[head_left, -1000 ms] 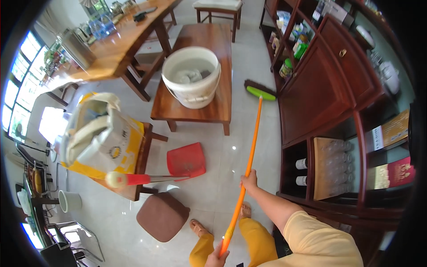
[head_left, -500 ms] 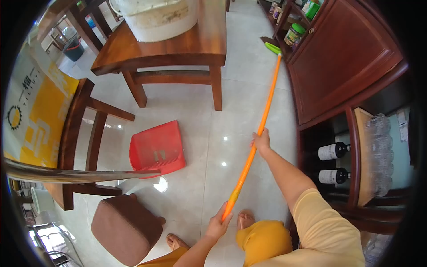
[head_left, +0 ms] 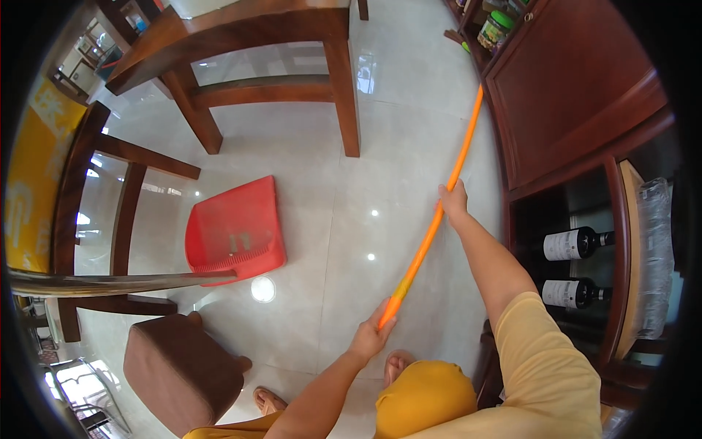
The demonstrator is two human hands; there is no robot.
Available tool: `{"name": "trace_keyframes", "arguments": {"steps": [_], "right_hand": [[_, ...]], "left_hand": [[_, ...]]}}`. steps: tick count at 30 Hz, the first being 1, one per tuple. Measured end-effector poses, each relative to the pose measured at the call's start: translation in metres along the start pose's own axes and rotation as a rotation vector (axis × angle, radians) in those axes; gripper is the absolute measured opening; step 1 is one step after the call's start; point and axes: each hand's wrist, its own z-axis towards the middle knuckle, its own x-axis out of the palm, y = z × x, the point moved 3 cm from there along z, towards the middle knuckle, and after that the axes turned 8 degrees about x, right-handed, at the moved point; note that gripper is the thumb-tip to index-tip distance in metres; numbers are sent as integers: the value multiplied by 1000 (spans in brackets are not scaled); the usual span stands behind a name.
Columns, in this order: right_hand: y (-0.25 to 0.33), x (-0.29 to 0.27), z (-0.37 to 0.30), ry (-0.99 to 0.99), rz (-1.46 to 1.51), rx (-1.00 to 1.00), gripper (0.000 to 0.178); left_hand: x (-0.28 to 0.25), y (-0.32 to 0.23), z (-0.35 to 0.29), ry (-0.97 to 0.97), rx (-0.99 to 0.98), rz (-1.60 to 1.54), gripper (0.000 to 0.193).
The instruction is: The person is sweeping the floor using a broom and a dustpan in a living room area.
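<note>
- Head view: from my remote seat I take the red dustpan (head_left: 238, 212) as landmark; it rests on the pale floor (head_left: 314, 212), its metal pole (head_left: 124, 282) running off leftward.
- I see the broom (head_left: 420, 252) slanting across to the right of the dustpan. Its green-and-brown head (head_left: 466, 47) lies beyond and well to the right of the pan, only partly in sight.
- Lower right of the dustpan, the left hand (head_left: 371, 339) has its fingers wrapped around the near end of the orange handle (head_left: 466, 135).
- Farther right of the pan, the right hand (head_left: 455, 202) grasps that handle higher up, fingers curled round it.
- On the near side of the dustpan I have a brown stool (head_left: 183, 369).
- Beyond the pan stands a wooden tabletop (head_left: 256, 29) carrying a white bucket (head_left: 201, 6), mostly cut off.
- Well right of the pan, a dark red cabinet (head_left: 578, 95) holds two dark bottles (head_left: 570, 244) on their sides.
</note>
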Motion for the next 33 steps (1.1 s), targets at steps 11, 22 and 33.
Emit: {"name": "trace_keyframes", "arguments": {"steps": [11, 22, 33], "right_hand": [[-30, 4, -2, -215, -624, -34, 47], [-5, -34, 55, -256, -656, 40, 44], [-36, -36, 32, -316, -729, -29, 42]], "left_hand": [[10, 46, -5, 57, -221, -58, 51], [37, 6, 47, 170, -264, -65, 52], [55, 43, 23, 133, -234, -80, 53]]}}
